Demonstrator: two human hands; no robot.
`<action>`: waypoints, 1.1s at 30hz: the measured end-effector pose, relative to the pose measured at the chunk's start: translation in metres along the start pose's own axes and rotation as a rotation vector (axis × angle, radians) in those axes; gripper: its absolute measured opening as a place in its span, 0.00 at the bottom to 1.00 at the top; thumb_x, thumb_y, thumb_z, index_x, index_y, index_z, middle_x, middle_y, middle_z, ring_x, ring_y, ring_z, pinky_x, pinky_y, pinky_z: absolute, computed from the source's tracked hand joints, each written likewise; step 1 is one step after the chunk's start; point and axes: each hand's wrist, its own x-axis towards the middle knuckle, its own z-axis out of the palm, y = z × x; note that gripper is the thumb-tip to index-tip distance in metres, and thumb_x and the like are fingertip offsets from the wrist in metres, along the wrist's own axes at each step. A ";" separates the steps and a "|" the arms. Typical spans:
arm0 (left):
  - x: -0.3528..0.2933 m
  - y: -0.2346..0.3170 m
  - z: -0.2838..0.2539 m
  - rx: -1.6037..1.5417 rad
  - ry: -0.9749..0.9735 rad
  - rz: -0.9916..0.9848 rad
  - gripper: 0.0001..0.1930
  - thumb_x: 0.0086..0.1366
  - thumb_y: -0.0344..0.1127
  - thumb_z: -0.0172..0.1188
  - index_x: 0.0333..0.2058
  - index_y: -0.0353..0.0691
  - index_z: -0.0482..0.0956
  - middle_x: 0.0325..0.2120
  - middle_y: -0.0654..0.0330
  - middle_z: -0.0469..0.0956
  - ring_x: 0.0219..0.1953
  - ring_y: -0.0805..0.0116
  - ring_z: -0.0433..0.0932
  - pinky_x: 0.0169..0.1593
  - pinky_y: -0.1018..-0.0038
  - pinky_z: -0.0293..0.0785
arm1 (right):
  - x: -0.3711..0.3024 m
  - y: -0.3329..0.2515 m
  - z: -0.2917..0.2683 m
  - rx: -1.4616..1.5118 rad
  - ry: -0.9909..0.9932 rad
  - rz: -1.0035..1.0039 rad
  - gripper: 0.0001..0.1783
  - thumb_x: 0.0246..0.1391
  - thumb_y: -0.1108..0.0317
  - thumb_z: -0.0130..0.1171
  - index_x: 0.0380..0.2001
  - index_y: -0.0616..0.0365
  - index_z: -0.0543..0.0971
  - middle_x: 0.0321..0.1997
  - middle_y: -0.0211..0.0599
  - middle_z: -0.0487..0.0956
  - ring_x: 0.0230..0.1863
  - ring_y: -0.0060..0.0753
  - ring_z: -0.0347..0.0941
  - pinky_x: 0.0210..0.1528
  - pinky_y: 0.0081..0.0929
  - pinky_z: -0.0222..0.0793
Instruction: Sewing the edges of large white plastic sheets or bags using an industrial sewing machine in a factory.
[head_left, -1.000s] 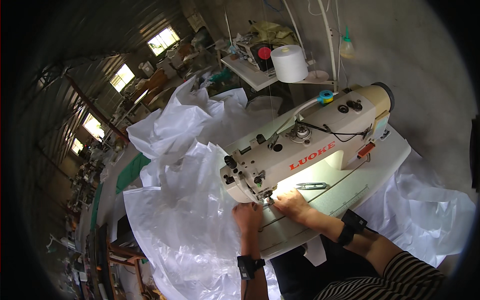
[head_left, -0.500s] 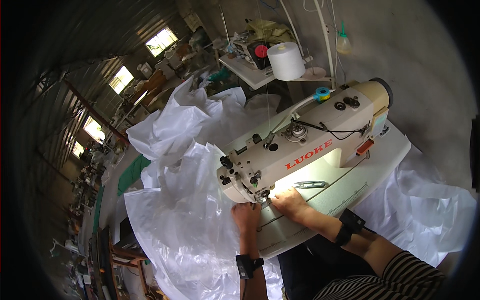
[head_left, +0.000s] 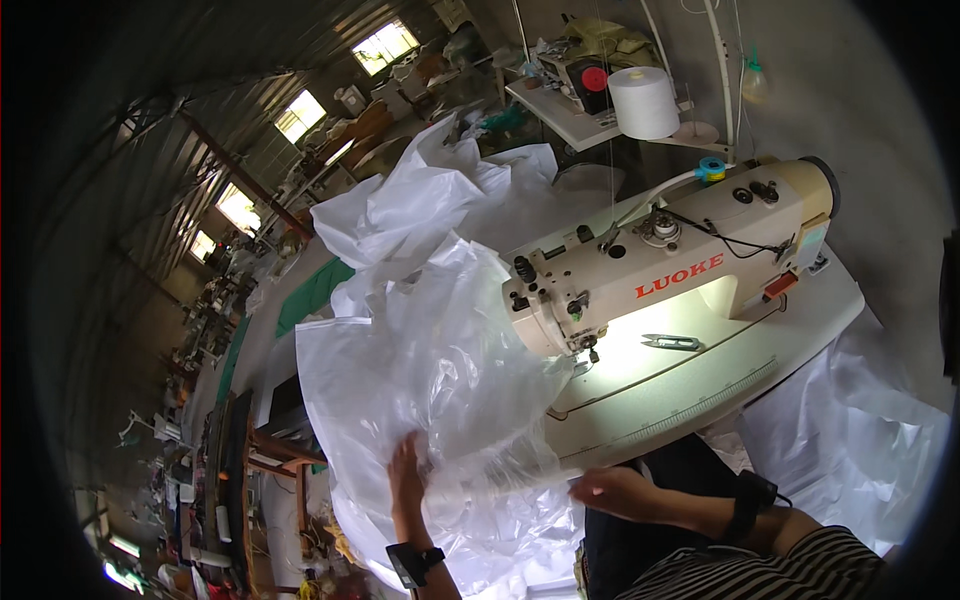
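Note:
A pale sewing machine stands on its table, its lamp lighting the bed under the arm. Thread snips lie on that lit bed. Translucent white plastic sheeting spreads left of the needle and hangs over the table's near edge. Against this sheeting, well left of the needle, is my left hand, slightly blurred, its fingers stretched out. My right hand hovers just in front of the table edge, above my lap. Its fingers are curled together, and whatever they may hold is hidden.
Behind the machine, a large white thread cone sits on a stand, with thread running down to the machine. More white sheeting hangs at the right. A green strip lies on the surface at the left, near a wooden frame.
Both hands have left the needle area: the left moved left and toward me, the right came back past the table edge. The sheeting's near part has shifted. The view has turned left.

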 end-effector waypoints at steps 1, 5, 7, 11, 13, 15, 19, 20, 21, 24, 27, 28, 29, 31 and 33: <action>-0.010 -0.014 0.008 -0.044 -0.003 -0.003 0.30 0.58 0.37 0.66 0.60 0.47 0.67 0.55 0.52 0.74 0.56 0.47 0.73 0.55 0.54 0.71 | -0.010 0.002 0.015 0.080 -0.021 0.037 0.14 0.62 0.58 0.60 0.39 0.58 0.82 0.37 0.43 0.81 0.40 0.45 0.80 0.44 0.34 0.74; -0.047 -0.021 0.016 0.262 0.067 0.084 0.29 0.58 0.33 0.65 0.59 0.46 0.70 0.53 0.52 0.76 0.53 0.46 0.76 0.51 0.58 0.75 | -0.026 0.034 0.056 0.270 0.107 0.148 0.10 0.65 0.69 0.54 0.46 0.60 0.79 0.49 0.39 0.80 0.49 0.33 0.78 0.51 0.29 0.73; -0.057 -0.014 -0.004 0.150 -0.022 0.077 0.27 0.59 0.33 0.65 0.58 0.45 0.71 0.52 0.51 0.77 0.52 0.47 0.77 0.51 0.59 0.75 | -0.016 0.054 0.070 0.313 0.129 0.307 0.14 0.68 0.69 0.50 0.51 0.64 0.75 0.56 0.42 0.78 0.55 0.38 0.76 0.58 0.34 0.72; -0.044 -0.028 -0.062 -0.342 -0.028 -0.053 0.24 0.61 0.35 0.65 0.55 0.41 0.73 0.51 0.52 0.79 0.49 0.50 0.78 0.51 0.59 0.74 | 0.017 0.078 0.096 1.245 -0.202 0.511 0.22 0.71 0.58 0.43 0.60 0.61 0.66 0.60 0.46 0.76 0.65 0.46 0.70 0.61 0.45 0.71; -0.030 -0.056 -0.085 -0.116 0.338 0.036 0.26 0.58 0.37 0.67 0.56 0.41 0.73 0.52 0.52 0.78 0.53 0.50 0.76 0.55 0.57 0.71 | 0.034 0.081 0.101 1.159 -0.429 0.739 0.22 0.71 0.54 0.45 0.60 0.56 0.68 0.52 0.41 0.80 0.47 0.42 0.78 0.52 0.43 0.75; -0.013 -0.089 -0.085 0.227 0.704 0.196 0.36 0.53 0.41 0.71 0.59 0.41 0.68 0.56 0.50 0.72 0.59 0.48 0.70 0.61 0.56 0.66 | 0.044 0.078 0.105 0.812 -0.474 0.752 0.17 0.68 0.58 0.50 0.55 0.51 0.74 0.40 0.38 0.83 0.27 0.34 0.75 0.37 0.34 0.74; -0.011 -0.135 -0.016 -0.102 0.250 -0.176 0.39 0.56 0.46 0.71 0.62 0.37 0.64 0.57 0.40 0.69 0.60 0.40 0.68 0.61 0.56 0.68 | 0.038 0.067 0.101 -0.281 -0.175 -0.095 0.08 0.60 0.70 0.57 0.42 0.55 0.80 0.31 0.42 0.80 0.27 0.42 0.76 0.32 0.37 0.70; -0.021 -0.136 0.009 0.174 0.165 -0.360 0.26 0.59 0.44 0.67 0.53 0.42 0.72 0.50 0.46 0.75 0.53 0.44 0.74 0.53 0.55 0.74 | 0.030 0.065 0.097 -0.273 -0.150 -0.198 0.07 0.58 0.72 0.57 0.38 0.56 0.82 0.29 0.44 0.79 0.27 0.43 0.75 0.32 0.37 0.69; -0.032 -0.139 0.026 0.147 0.384 -0.247 0.14 0.60 0.39 0.64 0.43 0.44 0.74 0.41 0.52 0.79 0.45 0.46 0.78 0.43 0.53 0.75 | 0.021 0.065 0.092 -0.327 -0.161 -0.163 0.08 0.58 0.72 0.57 0.39 0.55 0.82 0.28 0.42 0.79 0.27 0.43 0.75 0.32 0.37 0.69; -0.087 -0.129 0.042 -0.007 0.530 -0.229 0.10 0.55 0.32 0.63 0.35 0.41 0.74 0.32 0.49 0.79 0.36 0.42 0.79 0.37 0.51 0.74 | -0.003 0.074 0.078 -0.055 0.014 -0.147 0.11 0.57 0.72 0.57 0.41 0.50 0.84 0.28 0.41 0.79 0.29 0.40 0.77 0.33 0.34 0.69; -0.197 -0.107 0.001 -0.888 0.468 -0.166 0.09 0.58 0.21 0.60 0.39 0.30 0.78 0.29 0.59 0.80 0.32 0.67 0.77 0.39 0.74 0.72 | -0.018 0.090 0.062 -0.200 0.124 0.353 0.11 0.61 0.68 0.56 0.45 0.57 0.82 0.37 0.35 0.84 0.41 0.29 0.80 0.43 0.29 0.73; -0.242 -0.102 -0.021 -0.983 0.352 -0.319 0.11 0.59 0.18 0.59 0.42 0.25 0.78 0.36 0.58 0.82 0.39 0.70 0.79 0.45 0.76 0.74 | -0.019 0.094 0.064 -0.172 0.129 0.268 0.11 0.61 0.68 0.56 0.45 0.57 0.82 0.37 0.35 0.84 0.41 0.29 0.80 0.43 0.29 0.73; -0.292 -0.089 -0.034 -1.044 0.465 -0.397 0.18 0.59 0.18 0.54 0.50 0.28 0.72 0.47 0.51 0.79 0.49 0.63 0.78 0.52 0.71 0.74 | -0.019 0.098 0.064 0.309 0.143 0.393 0.13 0.63 0.66 0.55 0.47 0.59 0.81 0.42 0.36 0.83 0.47 0.30 0.78 0.51 0.30 0.72; -0.374 -0.070 -0.059 -0.844 0.649 -0.790 0.22 0.67 0.33 0.60 0.59 0.37 0.71 0.61 0.51 0.69 0.62 0.58 0.68 0.62 0.66 0.69 | -0.019 0.103 0.071 0.876 0.013 0.518 0.16 0.64 0.64 0.56 0.49 0.63 0.78 0.52 0.39 0.79 0.56 0.34 0.75 0.61 0.37 0.70; -0.404 -0.066 -0.076 -0.674 0.674 -0.904 0.20 0.67 0.33 0.60 0.56 0.37 0.73 0.57 0.52 0.71 0.58 0.59 0.70 0.59 0.66 0.70 | -0.018 0.107 0.084 1.047 -0.117 0.565 0.13 0.63 0.70 0.55 0.48 0.63 0.79 0.49 0.41 0.81 0.54 0.36 0.76 0.60 0.35 0.71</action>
